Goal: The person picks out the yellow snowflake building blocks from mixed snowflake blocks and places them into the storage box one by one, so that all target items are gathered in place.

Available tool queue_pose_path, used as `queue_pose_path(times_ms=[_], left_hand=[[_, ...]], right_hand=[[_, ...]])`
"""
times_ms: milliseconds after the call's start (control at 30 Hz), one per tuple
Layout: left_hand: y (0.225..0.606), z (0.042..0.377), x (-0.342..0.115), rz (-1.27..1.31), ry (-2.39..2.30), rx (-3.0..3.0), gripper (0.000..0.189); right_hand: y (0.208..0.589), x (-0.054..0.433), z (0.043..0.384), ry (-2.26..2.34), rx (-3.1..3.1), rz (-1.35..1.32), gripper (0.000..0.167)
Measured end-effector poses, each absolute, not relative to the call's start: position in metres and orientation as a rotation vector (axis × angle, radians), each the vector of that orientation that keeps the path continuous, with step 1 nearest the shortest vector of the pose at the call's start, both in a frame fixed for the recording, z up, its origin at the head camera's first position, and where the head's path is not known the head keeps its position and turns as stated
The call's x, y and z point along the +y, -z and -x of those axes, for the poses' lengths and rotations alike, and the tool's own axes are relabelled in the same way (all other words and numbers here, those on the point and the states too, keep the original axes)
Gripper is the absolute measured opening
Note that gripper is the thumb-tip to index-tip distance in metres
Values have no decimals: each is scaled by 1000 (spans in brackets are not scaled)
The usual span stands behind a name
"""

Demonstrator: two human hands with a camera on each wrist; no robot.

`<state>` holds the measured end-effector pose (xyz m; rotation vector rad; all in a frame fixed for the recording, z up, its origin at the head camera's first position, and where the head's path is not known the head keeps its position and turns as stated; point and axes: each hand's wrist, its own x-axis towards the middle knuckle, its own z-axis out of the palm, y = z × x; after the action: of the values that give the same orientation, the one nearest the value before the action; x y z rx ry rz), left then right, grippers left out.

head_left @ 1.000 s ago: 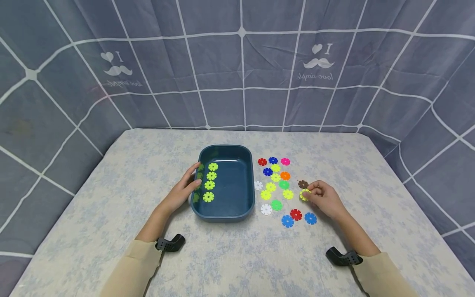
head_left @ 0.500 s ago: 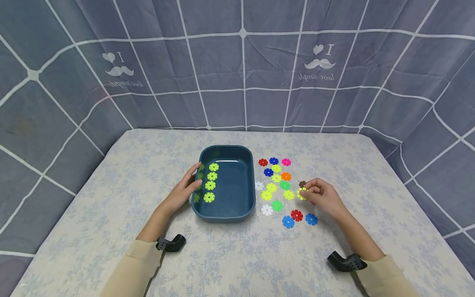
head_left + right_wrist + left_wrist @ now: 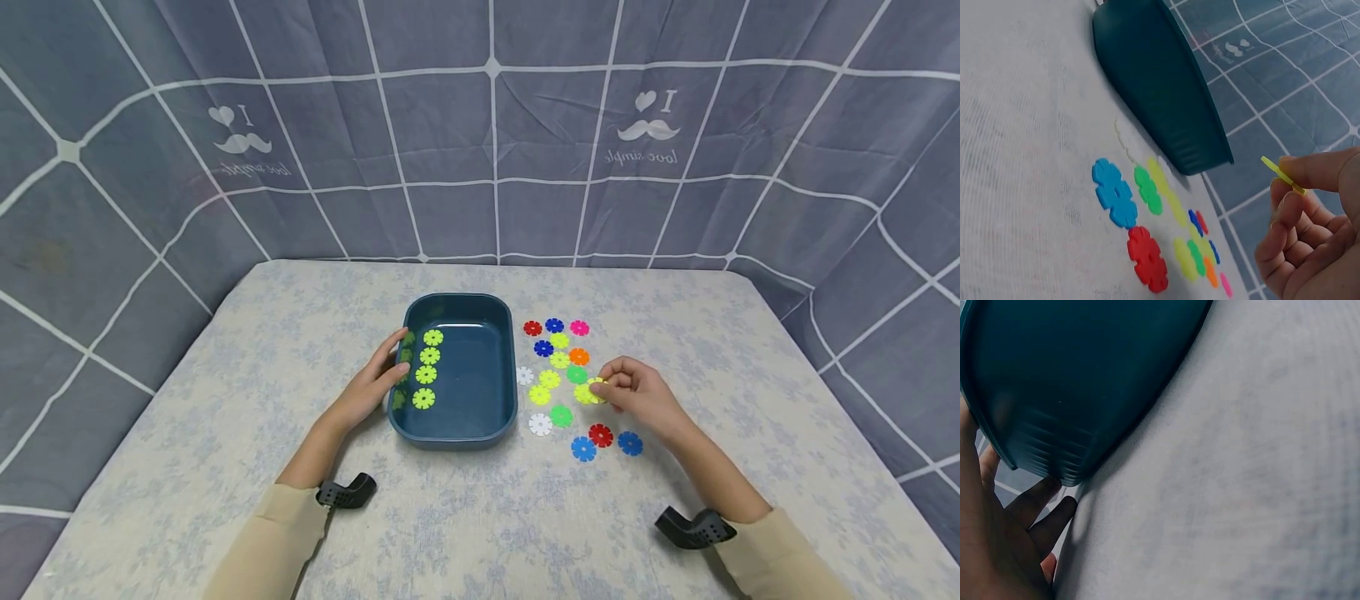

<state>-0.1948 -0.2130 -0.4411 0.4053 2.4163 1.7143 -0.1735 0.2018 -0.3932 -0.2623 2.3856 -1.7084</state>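
Yellow disc is pinched between thumb and fingers of the right hand, held up off the counter on the right of the tray, well apart from it; the remaining fingers curl in beneath. The left hand grips the tray's left side, its thumb over the rim and other fingers against the outer wall. Inside, four yellow discs lie flat in a row along the left side. Beside the tray are scattered discs in several colours: a pink disc at the far edge of the group, an orange disc near its middle, and nearest the person a red disc between two light-blue discs. A black device sits at each wrist, and a grey-blue curtain with white lines hangs behind.
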Motion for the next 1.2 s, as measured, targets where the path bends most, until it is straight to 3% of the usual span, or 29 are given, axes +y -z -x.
queue_pose_path(times_ms=[1200], left_hand=[[442,194,-213,-418,-1732,2398,61]], right_hand=[[377,116,179,1777,2076,448,20]])
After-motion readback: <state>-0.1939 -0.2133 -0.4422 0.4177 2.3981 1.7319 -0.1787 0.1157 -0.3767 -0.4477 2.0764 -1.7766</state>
